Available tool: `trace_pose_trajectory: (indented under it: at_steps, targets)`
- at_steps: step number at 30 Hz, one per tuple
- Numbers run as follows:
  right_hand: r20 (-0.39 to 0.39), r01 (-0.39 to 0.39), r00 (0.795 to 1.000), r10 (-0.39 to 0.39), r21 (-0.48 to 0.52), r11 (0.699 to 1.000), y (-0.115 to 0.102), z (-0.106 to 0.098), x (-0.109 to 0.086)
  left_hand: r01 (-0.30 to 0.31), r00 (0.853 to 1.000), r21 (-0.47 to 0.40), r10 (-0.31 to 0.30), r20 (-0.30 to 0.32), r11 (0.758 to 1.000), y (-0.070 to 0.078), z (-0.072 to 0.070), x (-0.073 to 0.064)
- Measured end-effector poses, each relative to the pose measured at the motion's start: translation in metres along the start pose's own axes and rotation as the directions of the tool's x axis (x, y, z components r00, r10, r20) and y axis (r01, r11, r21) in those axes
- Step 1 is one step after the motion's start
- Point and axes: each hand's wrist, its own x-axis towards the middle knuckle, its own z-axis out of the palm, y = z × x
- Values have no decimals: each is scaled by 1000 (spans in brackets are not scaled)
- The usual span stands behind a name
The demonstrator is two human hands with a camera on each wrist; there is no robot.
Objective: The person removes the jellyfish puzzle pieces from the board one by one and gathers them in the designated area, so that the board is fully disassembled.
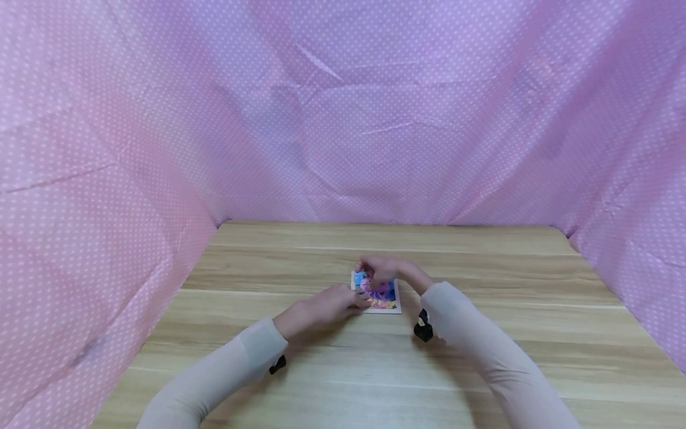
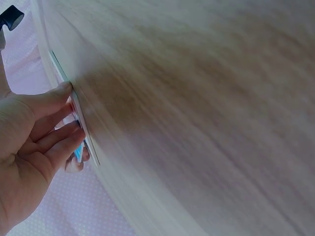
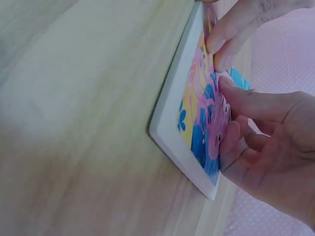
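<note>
Nearest to the camera: left sleeve (image 1: 214, 372) and right sleeve (image 1: 498, 351), on the near-left and near-right sides of the picture board (image 1: 383, 304); both cut off by the lower edge of the head view. Below each cuff: black device (image 1: 423, 329), partly covered. For the picture board: lies flat on the wooden table (image 1: 343, 387); white border, pink figure on blue and yellow, largely covered by fingers. Nearly edge-on in the left wrist view. At the board's near-left edge: left hand (image 1: 334, 303), thumb spread from fairly straight fingers, fingertips resting on the board. Over the board's far part: right hand (image 1: 383, 270), fingers curled, thumb touching the picture; pinching or merely in contact, cannot tell. Beyond the right thumb, on the board's far side: light-blue patch (image 3: 239, 78); loose piece or printed surface, cannot tell. Behind the board and to either side: pink dotted cloth (image 1: 343, 137), cut off above.
</note>
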Motion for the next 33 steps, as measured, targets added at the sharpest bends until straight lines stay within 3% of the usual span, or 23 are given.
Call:
trace_pose_trajectory:
  at_steps: [6, 11, 21, 28, 33]
  targets:
    - [-30, 10, 1000, -8, 59, 998, 2, 3, -2, 12, 1000, 0, -12, 6, 1000, 0, 0, 0]
    - [-104, 35, 994, -24, 106, 994, 5, 5, -3, 3, 1000, 39, -3, 6, 999, 0, 1, 2]
    - [-259, 88, 965, -42, 166, 982, 16, 11, -4, 7, 1000, 29, -7, 14, 1000, 0, -1, 3]
    - [-287, 102, 957, -39, 209, 973, 17, 9, -15, 38, 999, 18, -38, 24, 999, 2, -1, 1]
    - [-290, 106, 956, -33, 239, 965, 23, 3, -26, 27, 999, 11, -27, 17, 1000, 2, -1, 1]
